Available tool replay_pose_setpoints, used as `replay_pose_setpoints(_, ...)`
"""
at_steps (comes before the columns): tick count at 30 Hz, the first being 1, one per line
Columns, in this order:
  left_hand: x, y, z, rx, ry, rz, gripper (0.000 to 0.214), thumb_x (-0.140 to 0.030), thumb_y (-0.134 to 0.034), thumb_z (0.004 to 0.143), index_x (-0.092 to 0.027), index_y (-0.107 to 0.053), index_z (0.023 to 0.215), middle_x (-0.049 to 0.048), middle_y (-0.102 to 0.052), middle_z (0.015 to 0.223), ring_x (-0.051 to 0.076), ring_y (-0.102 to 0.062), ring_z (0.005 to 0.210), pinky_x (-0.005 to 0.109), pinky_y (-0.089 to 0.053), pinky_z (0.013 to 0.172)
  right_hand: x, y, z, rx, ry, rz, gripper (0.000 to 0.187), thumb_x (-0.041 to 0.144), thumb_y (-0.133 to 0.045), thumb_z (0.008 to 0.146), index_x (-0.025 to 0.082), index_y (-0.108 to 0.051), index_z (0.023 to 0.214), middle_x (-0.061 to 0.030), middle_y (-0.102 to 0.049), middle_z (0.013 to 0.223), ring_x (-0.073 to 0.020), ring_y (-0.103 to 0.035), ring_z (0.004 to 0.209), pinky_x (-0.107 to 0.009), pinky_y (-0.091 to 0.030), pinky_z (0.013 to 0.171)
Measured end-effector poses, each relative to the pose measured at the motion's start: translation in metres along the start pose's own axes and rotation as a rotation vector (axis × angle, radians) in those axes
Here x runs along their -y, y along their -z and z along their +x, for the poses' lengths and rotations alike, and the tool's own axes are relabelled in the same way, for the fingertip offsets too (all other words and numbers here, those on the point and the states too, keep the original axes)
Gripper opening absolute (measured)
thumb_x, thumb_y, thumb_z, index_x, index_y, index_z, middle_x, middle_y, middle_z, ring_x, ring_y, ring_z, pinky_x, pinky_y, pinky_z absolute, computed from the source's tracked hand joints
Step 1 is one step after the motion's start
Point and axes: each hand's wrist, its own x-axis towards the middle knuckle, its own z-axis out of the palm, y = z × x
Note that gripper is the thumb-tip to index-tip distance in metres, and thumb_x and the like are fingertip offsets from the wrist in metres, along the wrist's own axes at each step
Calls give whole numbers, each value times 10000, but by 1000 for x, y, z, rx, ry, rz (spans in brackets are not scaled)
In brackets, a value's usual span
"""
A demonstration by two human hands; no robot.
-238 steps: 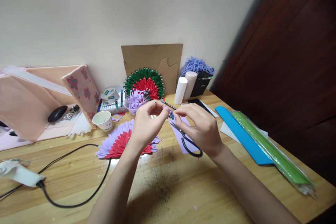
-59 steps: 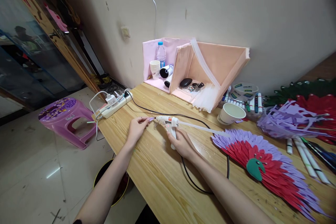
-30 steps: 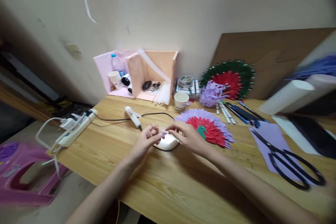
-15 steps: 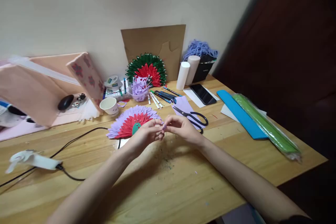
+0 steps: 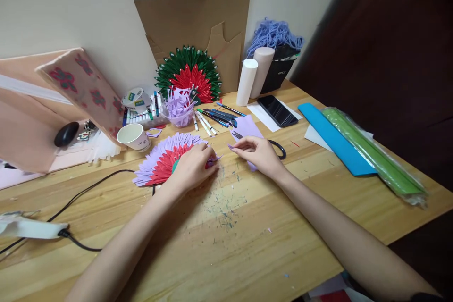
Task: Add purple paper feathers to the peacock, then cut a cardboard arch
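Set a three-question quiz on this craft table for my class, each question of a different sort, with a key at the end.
1. True or false: the left hand rests on the purple and red paper fan.
2. Which thing lies partly hidden by the right hand? A: the scissors. B: a stapler. C: a ruler.
3. Fill the gap: the phone lies on a sheet of ____ paper.
Key: 1 true. 2 A. 3 white.
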Motion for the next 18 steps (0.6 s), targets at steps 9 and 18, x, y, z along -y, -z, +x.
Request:
replay_pose_setpoints(9, 2, 3, 2, 47, -86, 83, 119, -244, -540, 818, -209, -652, 837, 60, -588, 836, 210, -540, 785, 283, -378, 613, -3, -7, -4, 18, 6, -76, 185, 333, -659, 732, 156, -630, 776, -53, -680, 775, -151, -614, 675, -287, -479, 634)
replay_pose_setpoints(18, 3, 3, 3, 94, -177, 151, 150, -188, -476, 856, -157, -619, 824, 75, -575, 835, 204, -515, 785, 304, -403, 660, -4, -8, -4, 24, 17, -117, 176, 333, -644, 746, 159, -641, 771, -50, -683, 774, -154, -619, 681, -277, -479, 634)
